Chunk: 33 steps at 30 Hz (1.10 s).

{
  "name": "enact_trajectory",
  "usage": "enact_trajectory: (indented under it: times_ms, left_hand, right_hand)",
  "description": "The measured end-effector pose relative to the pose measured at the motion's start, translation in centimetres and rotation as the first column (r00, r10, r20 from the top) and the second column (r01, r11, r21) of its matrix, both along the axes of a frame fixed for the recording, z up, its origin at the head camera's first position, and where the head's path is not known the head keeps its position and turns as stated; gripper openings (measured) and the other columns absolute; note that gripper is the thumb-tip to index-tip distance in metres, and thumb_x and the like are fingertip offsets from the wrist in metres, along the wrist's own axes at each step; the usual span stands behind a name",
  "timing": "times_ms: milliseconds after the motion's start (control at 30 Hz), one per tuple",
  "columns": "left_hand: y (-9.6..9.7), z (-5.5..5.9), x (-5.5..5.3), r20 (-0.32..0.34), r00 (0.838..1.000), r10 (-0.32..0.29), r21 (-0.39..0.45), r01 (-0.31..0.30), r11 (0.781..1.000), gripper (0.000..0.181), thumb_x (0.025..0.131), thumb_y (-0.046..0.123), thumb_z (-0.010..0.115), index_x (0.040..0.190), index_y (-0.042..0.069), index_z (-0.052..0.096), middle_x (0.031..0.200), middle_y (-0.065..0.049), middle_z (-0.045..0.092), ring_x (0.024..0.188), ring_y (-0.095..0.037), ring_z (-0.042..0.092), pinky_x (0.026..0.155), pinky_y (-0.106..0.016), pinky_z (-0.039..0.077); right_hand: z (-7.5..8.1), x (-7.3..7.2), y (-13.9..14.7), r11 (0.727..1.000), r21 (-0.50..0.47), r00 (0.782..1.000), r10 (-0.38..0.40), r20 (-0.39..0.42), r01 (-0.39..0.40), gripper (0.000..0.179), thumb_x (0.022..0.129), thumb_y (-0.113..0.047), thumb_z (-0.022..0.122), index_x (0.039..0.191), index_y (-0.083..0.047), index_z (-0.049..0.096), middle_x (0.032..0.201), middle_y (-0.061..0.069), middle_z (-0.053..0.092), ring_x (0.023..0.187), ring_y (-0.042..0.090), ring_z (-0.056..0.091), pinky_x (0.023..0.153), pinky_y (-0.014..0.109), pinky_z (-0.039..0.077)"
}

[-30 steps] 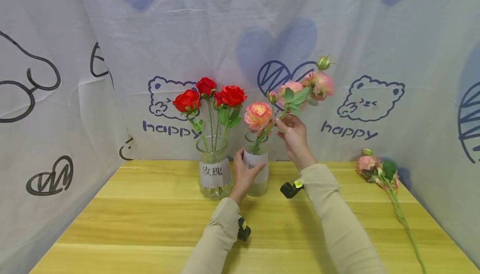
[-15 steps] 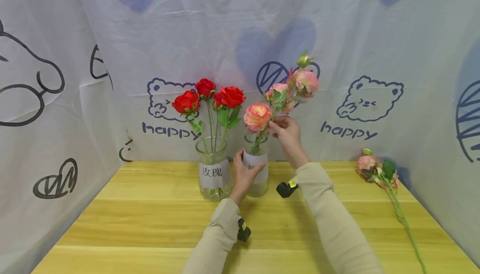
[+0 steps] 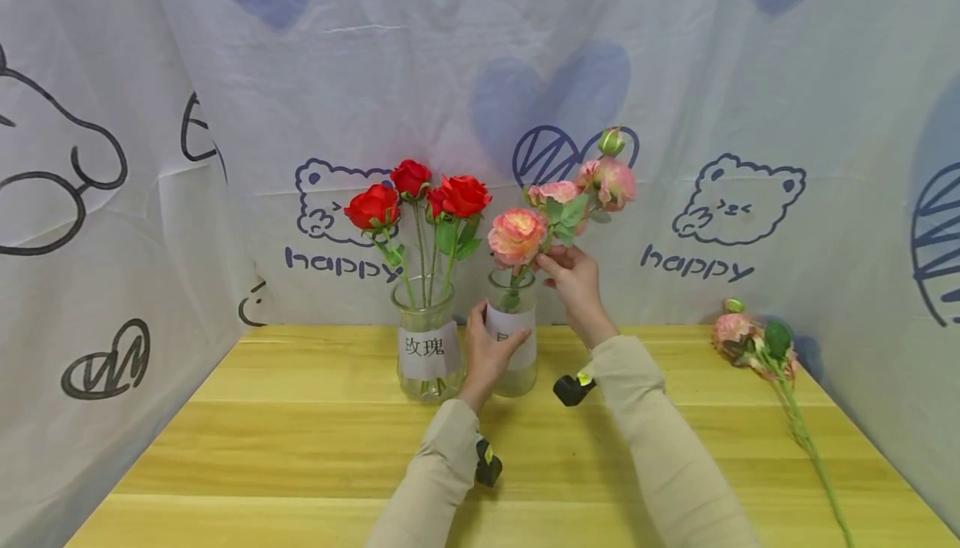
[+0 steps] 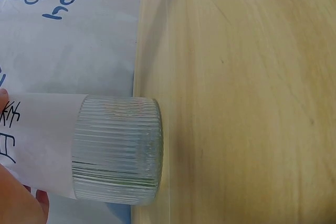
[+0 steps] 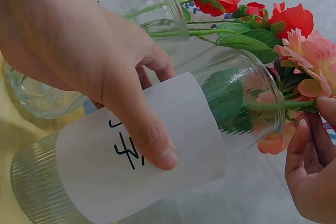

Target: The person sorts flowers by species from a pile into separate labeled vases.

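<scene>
My left hand (image 3: 491,356) grips a ribbed glass vase (image 3: 517,379) round its white paper label, thumb across the front. In the left wrist view the vase's ribbed base (image 4: 118,150) stands on the table. At the vase's mouth, my right hand (image 3: 577,285) pinches the green stem of a pink artificial flower spray (image 3: 617,183), which leans to the right. An orange-pink bloom (image 3: 516,237) stands over the same mouth. In the right wrist view, a stem (image 5: 262,106) and leaves show through the glass neck; where the held stem's lower end lies, I cannot tell.
Left of the gripped vase, close by, stands another labelled glass vase (image 3: 425,385) with several red roses (image 3: 461,195). A loose pink flower stem (image 3: 801,439) lies along the table's right side. Behind the wooden table (image 3: 285,448) hangs a printed cloth (image 3: 420,72).
My right hand has moved left and then slightly down with the pink flower spray, bringing it close to the vase's mouth. My left hand has stayed on the vase.
</scene>
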<state>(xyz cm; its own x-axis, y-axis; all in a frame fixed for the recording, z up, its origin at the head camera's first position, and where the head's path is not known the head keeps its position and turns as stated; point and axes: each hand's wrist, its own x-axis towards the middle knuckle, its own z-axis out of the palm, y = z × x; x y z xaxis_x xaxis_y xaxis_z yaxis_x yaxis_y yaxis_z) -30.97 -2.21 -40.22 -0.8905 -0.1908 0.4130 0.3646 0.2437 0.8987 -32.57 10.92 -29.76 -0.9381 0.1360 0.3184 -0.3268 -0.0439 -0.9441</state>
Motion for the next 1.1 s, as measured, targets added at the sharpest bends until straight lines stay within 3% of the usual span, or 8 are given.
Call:
enact_trajectory:
  times_ms: [267,433,733,900,1100]
  left_hand:
    - [-0.03,0.04,0.09,0.014,1.0,0.002,0.009,-0.002,1.0,0.074,0.077,0.014,0.082,0.136,-0.004,0.041,0.13,-0.023,0.047,0.115,-0.037,0.048,0.097,-0.051,0.041]
    - [-0.13,0.01,0.01,0.023,1.0,-0.002,0.009,0.001,1.0,0.074,0.077,0.014,0.082,0.136,-0.003,0.041,0.129,-0.022,0.047,0.115,-0.037,0.048,0.097,-0.051,0.041]
    - [-0.14,-0.1,-0.12,-0.004,1.0,0.001,0.0,-0.001,1.0,0.073,0.077,0.014,0.082,0.135,-0.004,0.042,0.128,-0.023,0.048,0.113,-0.037,0.049,0.096,-0.051,0.042]
    - [-0.04,0.03,0.04,0.0,1.0,0.001,-0.007,-0.001,1.0,0.073,0.077,0.014,0.082,0.135,-0.004,0.042,0.129,-0.023,0.048,0.114,-0.037,0.049,0.096,-0.051,0.042]
    - [0.05,0.14,0.11,0.0,1.0,0.005,-0.003,-0.005,1.0,0.073,0.076,0.013,0.082,0.134,-0.004,0.043,0.128,-0.023,0.049,0.113,-0.037,0.049,0.096,-0.051,0.042]
  right_hand:
    - [-0.57,-0.16,0.11,0.999,-0.038,1.0,-0.004,0.007,0.005,0.018,0.092,-0.008,0.065,0.104,0.006,0.063,0.078,-0.007,0.066,0.079,0.01,0.063,0.063,0.024,0.051]
    - [-0.59,-0.27,0.08,1.0,-0.007,1.0,-0.002,-0.011,0.002,0.016,0.092,-0.008,0.065,0.103,0.004,0.064,0.078,-0.007,0.066,0.076,0.007,0.063,0.064,0.025,0.052]
    - [-0.18,-0.11,-0.34,0.994,0.105,0.999,-0.013,-0.052,0.018,0.02,0.094,-0.01,0.064,0.106,0.006,0.062,0.098,0.013,0.068,0.079,0.006,0.061,0.065,0.023,0.052]
    - [-0.14,-0.17,-0.3,0.992,0.122,0.998,-0.023,-0.064,0.031,0.018,0.094,-0.01,0.063,0.104,0.005,0.062,0.094,0.012,0.068,0.079,0.01,0.062,0.067,0.029,0.053]
    - [-0.17,-0.41,-0.14,0.99,0.135,0.996,-0.034,-0.077,0.045,0.016,0.094,-0.008,0.063,0.101,0.007,0.062,0.091,0.013,0.068,0.078,0.011,0.061,0.061,0.021,0.05]
